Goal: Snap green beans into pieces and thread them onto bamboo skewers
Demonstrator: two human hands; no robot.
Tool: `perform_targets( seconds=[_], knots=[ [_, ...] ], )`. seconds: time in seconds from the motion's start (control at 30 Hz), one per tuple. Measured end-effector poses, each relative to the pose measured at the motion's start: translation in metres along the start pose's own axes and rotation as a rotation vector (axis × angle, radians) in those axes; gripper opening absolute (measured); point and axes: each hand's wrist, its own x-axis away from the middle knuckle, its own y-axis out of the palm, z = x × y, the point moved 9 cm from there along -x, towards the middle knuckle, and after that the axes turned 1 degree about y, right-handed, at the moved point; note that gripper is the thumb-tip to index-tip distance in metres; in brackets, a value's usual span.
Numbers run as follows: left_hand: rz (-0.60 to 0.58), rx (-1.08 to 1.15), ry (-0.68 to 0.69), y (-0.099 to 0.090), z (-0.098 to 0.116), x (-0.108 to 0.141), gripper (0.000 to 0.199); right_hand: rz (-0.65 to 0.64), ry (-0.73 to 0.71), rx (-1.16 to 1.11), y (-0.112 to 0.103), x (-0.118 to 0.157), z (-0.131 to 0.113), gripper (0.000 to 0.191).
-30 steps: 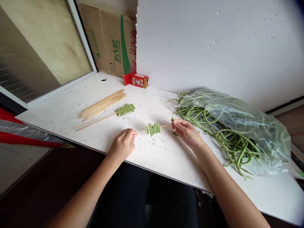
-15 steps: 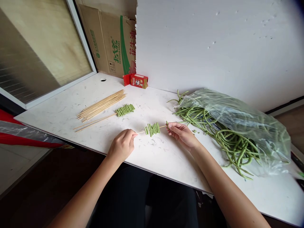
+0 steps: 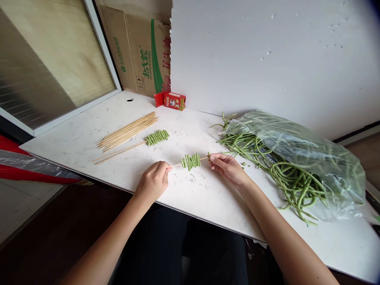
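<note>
My left hand (image 3: 154, 180) pinches a thin wooden skewer (image 3: 176, 165) near the table's front edge. Several short green bean pieces (image 3: 190, 162) are threaded side by side along its middle. At the skewer's right end, my right hand (image 3: 227, 168) is closed on one more bean piece (image 3: 208, 155), which stands apart from the threaded group. Behind my left hand lies a finished-looking row of bean pieces (image 3: 157, 137) on sticks, beside a bundle of bare skewers (image 3: 129, 131). Long green beans (image 3: 297, 178) spill from a clear plastic bag (image 3: 297, 138) on the right.
A small red box (image 3: 174, 101) sits at the back of the white table (image 3: 190, 198), before a cardboard box (image 3: 142, 55) and a white panel (image 3: 267, 51). Small bean scraps (image 3: 244, 164) lie beside my right hand. A framed glass pane stands at the left.
</note>
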Motion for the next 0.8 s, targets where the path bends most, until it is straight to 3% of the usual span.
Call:
perform_targets(
  seconds=[0.4,0.8],
  knots=[
    [0.002,0.015,-0.005,-0.0001,-0.0016,0.0000,0.021,0.076,-0.037,0.050,0.0012,-0.0005,0.0012,0.034],
    [0.001,-0.001,-0.013,-0.0012,-0.0011,-0.0003,0.025,0.074,-0.115,0.133,0.0062,-0.0002,-0.0007,0.034]
  ],
)
